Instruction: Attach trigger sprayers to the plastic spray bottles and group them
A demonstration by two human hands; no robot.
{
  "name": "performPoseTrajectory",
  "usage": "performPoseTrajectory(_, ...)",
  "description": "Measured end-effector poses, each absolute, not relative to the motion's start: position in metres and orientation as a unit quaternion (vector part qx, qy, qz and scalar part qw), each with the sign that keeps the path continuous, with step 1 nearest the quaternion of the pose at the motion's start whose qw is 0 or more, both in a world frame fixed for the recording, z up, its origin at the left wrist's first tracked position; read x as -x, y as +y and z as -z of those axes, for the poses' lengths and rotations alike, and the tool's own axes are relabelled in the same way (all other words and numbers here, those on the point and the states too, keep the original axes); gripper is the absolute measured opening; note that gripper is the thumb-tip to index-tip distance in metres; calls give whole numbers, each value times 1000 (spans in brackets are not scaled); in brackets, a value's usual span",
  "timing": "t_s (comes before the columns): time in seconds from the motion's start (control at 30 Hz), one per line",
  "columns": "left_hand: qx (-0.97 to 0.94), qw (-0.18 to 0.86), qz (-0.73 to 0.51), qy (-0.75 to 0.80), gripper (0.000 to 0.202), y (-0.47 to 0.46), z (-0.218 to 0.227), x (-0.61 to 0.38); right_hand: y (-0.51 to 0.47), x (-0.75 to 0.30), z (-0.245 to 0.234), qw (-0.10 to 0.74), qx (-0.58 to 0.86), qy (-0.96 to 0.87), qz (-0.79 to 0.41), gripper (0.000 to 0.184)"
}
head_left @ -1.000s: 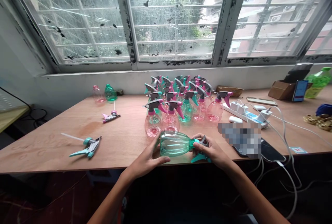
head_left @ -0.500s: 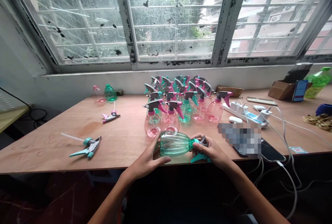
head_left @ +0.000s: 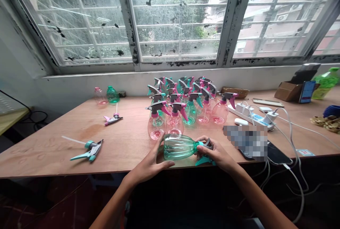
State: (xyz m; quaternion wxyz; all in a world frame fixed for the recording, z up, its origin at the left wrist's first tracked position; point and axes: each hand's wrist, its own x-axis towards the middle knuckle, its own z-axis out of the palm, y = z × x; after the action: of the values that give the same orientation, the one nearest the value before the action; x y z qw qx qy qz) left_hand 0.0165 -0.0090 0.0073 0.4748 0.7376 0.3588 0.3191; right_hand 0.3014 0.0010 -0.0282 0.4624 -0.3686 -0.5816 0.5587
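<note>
A teal see-through spray bottle lies on its side at the near edge of the wooden table. My left hand cups its base, thumb under and fingers behind. My right hand is closed round its teal and grey trigger head at the neck. Just behind stands a cluster of several pink and teal spray bottles with trigger heads fitted.
A loose teal trigger head with tube and a pink one lie to the left. Two headless bottles stand by the wall. A power strip with cables, phones and a cardboard box are on the right.
</note>
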Motion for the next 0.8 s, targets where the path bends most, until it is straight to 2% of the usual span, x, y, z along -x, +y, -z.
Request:
performPoseTrajectory(0.3,-744,473,-348,319,95,-5,3,-17,3,-301,30,471,366,-572,-562,43)
performPoseTrajectory(0.47,-705,517,-350,336,108,-5,1,-19,3,-301,31,472,354,-570,-572,40)
performPoseTrajectory(0.57,-688,550,-341,328,106,-5,-1,-18,3,-302,32,470,356,-571,-571,39)
performPoseTrajectory(0.8,-741,468,-362,318,96,-4,6,-17,3,-303,31,465,355,-572,-574,39)
